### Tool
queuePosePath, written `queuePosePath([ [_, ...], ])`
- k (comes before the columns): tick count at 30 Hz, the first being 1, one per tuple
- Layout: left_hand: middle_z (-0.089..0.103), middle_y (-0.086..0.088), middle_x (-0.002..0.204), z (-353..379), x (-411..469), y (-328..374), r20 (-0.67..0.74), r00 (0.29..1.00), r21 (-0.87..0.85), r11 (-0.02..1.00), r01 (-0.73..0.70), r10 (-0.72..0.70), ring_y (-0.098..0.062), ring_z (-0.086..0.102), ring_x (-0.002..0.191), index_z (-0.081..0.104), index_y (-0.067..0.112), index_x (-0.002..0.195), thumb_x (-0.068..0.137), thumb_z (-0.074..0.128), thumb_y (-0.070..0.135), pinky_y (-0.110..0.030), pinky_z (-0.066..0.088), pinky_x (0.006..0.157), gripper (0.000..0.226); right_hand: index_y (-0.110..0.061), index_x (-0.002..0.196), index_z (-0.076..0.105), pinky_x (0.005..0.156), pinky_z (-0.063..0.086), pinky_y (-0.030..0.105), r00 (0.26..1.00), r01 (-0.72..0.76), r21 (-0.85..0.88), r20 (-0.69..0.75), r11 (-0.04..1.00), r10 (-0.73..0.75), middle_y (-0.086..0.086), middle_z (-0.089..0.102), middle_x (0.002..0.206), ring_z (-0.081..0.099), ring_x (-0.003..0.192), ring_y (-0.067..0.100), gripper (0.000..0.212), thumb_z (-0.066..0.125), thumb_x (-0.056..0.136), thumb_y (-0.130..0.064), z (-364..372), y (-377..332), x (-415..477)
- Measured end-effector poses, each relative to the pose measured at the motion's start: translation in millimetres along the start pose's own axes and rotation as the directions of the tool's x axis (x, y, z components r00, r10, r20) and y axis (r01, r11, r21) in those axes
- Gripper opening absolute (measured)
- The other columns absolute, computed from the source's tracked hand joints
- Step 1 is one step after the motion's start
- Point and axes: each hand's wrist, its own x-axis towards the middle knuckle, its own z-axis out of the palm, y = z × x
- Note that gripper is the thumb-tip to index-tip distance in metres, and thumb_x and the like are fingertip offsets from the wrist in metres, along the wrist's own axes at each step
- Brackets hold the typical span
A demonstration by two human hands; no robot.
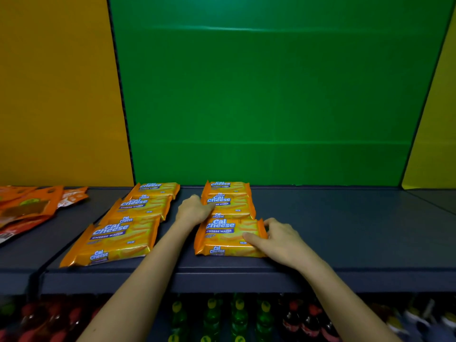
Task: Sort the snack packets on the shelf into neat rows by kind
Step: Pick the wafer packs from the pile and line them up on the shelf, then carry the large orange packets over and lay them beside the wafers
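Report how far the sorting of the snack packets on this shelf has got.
Done: the left row of Cal Cheese wafers runs front to back, though it slants. In hand: the right row; the left hand steadies the middle packet while the right hand squares the front packet. Left: the orange pouches at far left lie in a loose heap.
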Motion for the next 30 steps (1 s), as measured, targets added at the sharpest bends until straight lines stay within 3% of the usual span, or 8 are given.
queuePosePath([
  [4, 0.045, -0.019, 0.134, -7.0, -13.2, 5.4, -0.077, 0.993, 0.146, 0.986, -0.075, 0.087, -0.035, 0.046, 0.123, 0.044, 0.000, 0.126, 0.090, 0.051, 0.041, -0.039, 0.039, 0.097, 0.055, -0.014, 0.125, 0.048, 0.091, 0.042, 0.035, 1.000, 0.018, -0.099, -0.009, 0.995, -0.019, 0.010, 0.056, 0.126, 0.052, 0.118, 0.031, 0.068, 0.040, 0.084, -0.068, -9.4, 3.8, -2.3],
  [7, 0.051, -0.018, 0.130, -20.7, -34.0, 8.0, -0.144, 0.959, 0.251, 0.947, -0.203, 0.244, -0.033, 0.049, 0.119, 0.048, 0.002, 0.122, 0.092, 0.048, 0.033, -0.038, 0.040, 0.094, 0.043, -0.021, 0.122, 0.051, 0.089, 0.042, 0.037, 0.993, 0.041, -0.189, -0.099, 0.981, -0.061, 0.006, 0.058, 0.124, 0.053, 0.117, 0.031, 0.056, 0.033, 0.089, -0.063, -20.4, 7.2, -4.1],
  [10, 0.062, -0.012, 0.120, -39.6, -66.6, 3.5, -0.231, 0.902, 0.399, 0.881, -0.254, 0.364, -0.031, 0.056, 0.111, 0.054, 0.011, 0.116, 0.093, 0.045, 0.032, -0.037, 0.044, 0.086, 0.033, -0.025, 0.120, 0.053, 0.087, 0.044, 0.037, 0.960, 0.141, -0.189, -0.214, 0.972, -0.181, -0.001, 0.059, 0.120, 0.055, 0.112, 0.027, 0.040, 0.036, 0.094, -0.050, -26.1, 5.4, -3.3],
  [14, 0.066, -0.006, 0.112, -64.9, -110.7, -32.2, -0.345, 0.827, 0.536, 0.816, -0.216, 0.445, -0.030, 0.059, 0.103, 0.058, 0.016, 0.110, 0.093, 0.045, 0.034, -0.036, 0.045, 0.079, 0.028, -0.023, 0.118, 0.052, 0.087, 0.045, 0.035, 0.854, 0.317, -0.305, -0.320, 0.898, -0.410, -0.004, 0.058, 0.120, 0.054, 0.112, 0.021, 0.030, 0.037, 0.096, -0.037, -22.0, -8.0, -1.4],
  [17, 0.071, -0.005, 0.090, -87.0, -141.0, -75.5, -0.388, 0.816, 0.528, 0.829, -0.186, 0.429, -0.032, 0.065, 0.084, 0.065, 0.015, 0.094, 0.088, 0.046, 0.033, -0.035, 0.045, 0.067, 0.027, -0.025, 0.119, 0.053, 0.086, 0.043, 0.032, 0.792, 0.455, -0.255, -0.323, 0.853, -0.519, -0.007, 0.058, 0.122, 0.053, 0.115, 0.018, 0.027, 0.040, 0.096, -0.033, -9.7, -30.2, -3.1],
  [21, 0.067, -0.004, 0.067, -121.3, -182.9, -133.5, -0.417, 0.842, 0.598, 0.801, -0.030, 0.343, -0.031, 0.065, 0.062, 0.063, 0.013, 0.076, 0.079, 0.051, 0.029, -0.030, 0.043, 0.051, 0.020, -0.024, 0.118, 0.054, 0.086, 0.042, 0.033, 0.717, 0.630, -0.152, -0.261, 0.761, -0.646, -0.006, 0.060, 0.117, 0.054, 0.113, 0.019, 0.027, 0.047, 0.093, -0.030, 19.2, -75.3, -10.8],
  [24, 0.065, -0.002, 0.062, -146.4, -214.3, -179.3, -0.445, 0.854, 0.642, 0.760, 0.096, 0.268, -0.027, 0.064, 0.055, 0.062, 0.014, 0.072, 0.080, 0.042, 0.035, -0.028, 0.042, 0.045, 0.030, -0.025, 0.118, 0.053, 0.086, 0.045, 0.035, 0.651, 0.727, -0.102, -0.209, 0.678, -0.730, -0.007, 0.061, 0.112, 0.056, 0.110, 0.018, 0.027, 0.048, 0.093, -0.031, 43.6, -116.2, -24.0],
  [30, 0.064, -0.002, 0.058, -187.3, -263.2, -267.9, -0.518, 0.841, 0.653, 0.708, 0.271, 0.156, -0.026, 0.063, 0.050, 0.060, 0.014, 0.066, 0.077, 0.036, 0.041, -0.028, 0.045, 0.038, 0.039, -0.027, 0.123, 0.051, 0.087, 0.041, 0.028, 0.553, 0.829, -0.012, -0.125, 0.559, -0.823, -0.011, 0.056, 0.121, 0.051, 0.117, 0.012, 0.028, 0.041, 0.097, -0.027, 95.3, -195.3, -59.0],
])
